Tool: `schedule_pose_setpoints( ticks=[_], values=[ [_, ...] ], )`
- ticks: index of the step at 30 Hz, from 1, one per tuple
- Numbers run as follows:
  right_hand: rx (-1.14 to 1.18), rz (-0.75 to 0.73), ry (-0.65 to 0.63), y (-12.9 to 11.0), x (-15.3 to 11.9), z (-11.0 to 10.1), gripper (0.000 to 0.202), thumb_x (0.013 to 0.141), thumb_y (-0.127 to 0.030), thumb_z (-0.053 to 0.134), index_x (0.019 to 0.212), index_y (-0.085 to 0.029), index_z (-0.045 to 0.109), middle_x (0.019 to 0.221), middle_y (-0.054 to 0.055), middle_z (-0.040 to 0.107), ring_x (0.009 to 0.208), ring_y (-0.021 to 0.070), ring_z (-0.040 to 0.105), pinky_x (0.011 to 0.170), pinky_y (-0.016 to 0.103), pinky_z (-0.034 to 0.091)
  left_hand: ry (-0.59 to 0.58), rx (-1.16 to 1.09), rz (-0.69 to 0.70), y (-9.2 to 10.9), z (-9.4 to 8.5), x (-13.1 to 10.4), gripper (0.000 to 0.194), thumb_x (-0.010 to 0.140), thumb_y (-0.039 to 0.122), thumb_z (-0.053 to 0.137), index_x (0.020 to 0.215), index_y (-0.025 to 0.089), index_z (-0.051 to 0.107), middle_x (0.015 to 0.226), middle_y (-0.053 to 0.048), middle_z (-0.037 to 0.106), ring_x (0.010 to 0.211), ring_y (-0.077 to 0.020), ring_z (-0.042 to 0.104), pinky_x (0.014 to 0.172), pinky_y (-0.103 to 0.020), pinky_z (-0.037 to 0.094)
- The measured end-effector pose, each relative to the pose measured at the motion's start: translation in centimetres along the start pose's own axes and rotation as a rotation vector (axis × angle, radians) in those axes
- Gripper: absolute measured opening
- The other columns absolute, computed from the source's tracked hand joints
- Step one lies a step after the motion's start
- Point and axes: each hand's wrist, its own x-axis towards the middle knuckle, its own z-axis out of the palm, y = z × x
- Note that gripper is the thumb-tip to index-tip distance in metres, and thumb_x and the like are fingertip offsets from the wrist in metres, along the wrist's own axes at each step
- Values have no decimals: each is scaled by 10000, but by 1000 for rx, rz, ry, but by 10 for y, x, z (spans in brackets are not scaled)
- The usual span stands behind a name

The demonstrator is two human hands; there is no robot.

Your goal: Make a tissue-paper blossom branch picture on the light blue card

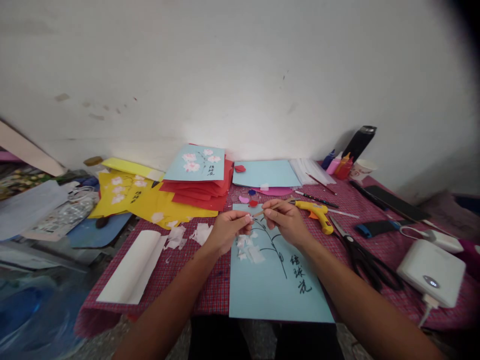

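My left hand (231,230) pinches a small piece of white tissue paper (249,218) between thumb and fingers. Facing it, my right hand (284,221) is closed around a thin wooden stick (279,204), whose tip points at the tissue. Both hands are above a light blue sheet (258,300) with a black painted branch and brushed characters. Several white tissue scraps (256,254) lie on that sheet below my left hand. More crumpled tissue (176,236) rests on the cloth further left.
A yellow glue gun (317,212), black scissors (369,257) and a white power bank (431,272) lie on the right. Paint bottles (343,166) and a black flask (358,145) stand by the wall. Red sheets (198,196) and a folded white paper (131,267) are left.
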Motion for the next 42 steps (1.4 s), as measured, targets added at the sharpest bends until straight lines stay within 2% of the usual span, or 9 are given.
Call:
schedule_pose_setpoints(
  ticks=[2,4,9,13,18,25,28,34,42],
  values=[
    [-68,-29,38,-1,0,1,195,826,-366,681,755,-186,654,665,-5,605,483,97,501,472,244,385,-7,13,-5,0,1,0,310,720,332,780,910,103,697,829,-83,700,665,-109,614,652,-264,514],
    [-107,-23,84,1,-1,3,247,845,-380,656,698,-181,643,679,11,622,470,96,501,457,247,380,-10,43,4,-1,1,0,296,723,328,775,905,106,702,832,-81,703,665,-111,618,654,-265,518],
    [98,103,76,6,-2,6,217,832,-369,666,959,-194,656,649,-8,634,430,109,523,416,236,384,-9,136,41,-4,2,0,288,721,323,768,905,108,714,775,-65,700,644,-119,619,641,-269,525],
    [170,122,27,6,-1,5,229,776,-350,727,901,-180,639,709,12,674,450,119,565,439,250,429,1,131,83,-4,0,1,286,751,332,741,945,124,710,869,-85,724,679,-119,631,667,-266,528],
    [61,93,78,9,1,6,253,803,-388,702,727,-173,592,655,15,659,407,100,527,397,229,387,-8,153,86,-2,2,-1,269,734,315,746,924,125,720,837,-75,722,657,-120,622,650,-266,527],
    [203,142,15,7,-2,6,208,803,-345,693,913,-177,639,640,-8,635,435,107,536,416,228,406,-24,197,110,-1,3,-1,244,755,318,725,912,132,731,796,-58,709,654,-124,619,649,-268,522],
    [202,137,-11,8,-1,6,202,774,-332,726,884,-180,652,688,7,663,449,112,555,437,240,421,-14,181,121,-1,3,-1,257,754,321,726,926,131,726,823,-65,713,669,-129,623,659,-275,523],
    [22,117,71,10,-1,9,272,806,-432,691,715,-182,637,684,24,659,440,104,524,412,239,400,-7,216,117,-3,3,-1,257,748,327,724,919,136,726,836,-72,720,661,-132,624,661,-281,524],
    [77,122,62,11,-2,13,290,794,-447,700,816,-164,644,688,32,675,431,107,543,397,229,414,1,268,143,-1,3,-1,236,748,335,724,880,140,720,755,-38,693,639,-127,613,639,-271,515]
  ],
)
